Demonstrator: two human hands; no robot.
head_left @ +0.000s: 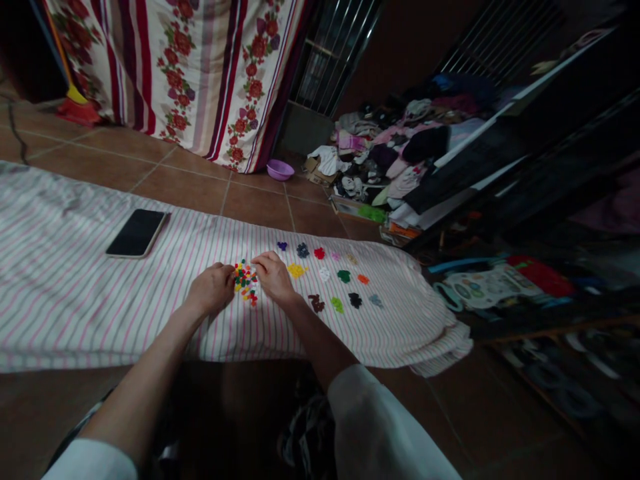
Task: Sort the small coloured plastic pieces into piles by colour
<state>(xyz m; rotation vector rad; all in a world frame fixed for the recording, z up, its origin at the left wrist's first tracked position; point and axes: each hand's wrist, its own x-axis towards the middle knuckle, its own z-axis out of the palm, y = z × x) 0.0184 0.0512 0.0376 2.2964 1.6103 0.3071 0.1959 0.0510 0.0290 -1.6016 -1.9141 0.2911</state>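
A pile of small mixed-colour pieces (245, 281) lies on the striped cloth (200, 233), between my two hands. My left hand (213, 288) touches the pile's left edge with its fingers curled together. At the pile's upper right, my right hand (273, 275) has its fingertips pinched; whatever is between them is too small to name. Right of it are small single-colour heaps in rows, among them yellow (297, 270), red (319, 253), dark green (343, 275), orange (363, 279), brown (316, 303), lime green (337, 305) and black (355, 300).
A phone (137, 233) lies on the cloth at the left. Beyond the cloth are a purple bowl (280, 170) on the tiled floor, a floral curtain (200, 73) and a heap of clothes (390, 147). Dark shelving (550, 327) stands at the right.
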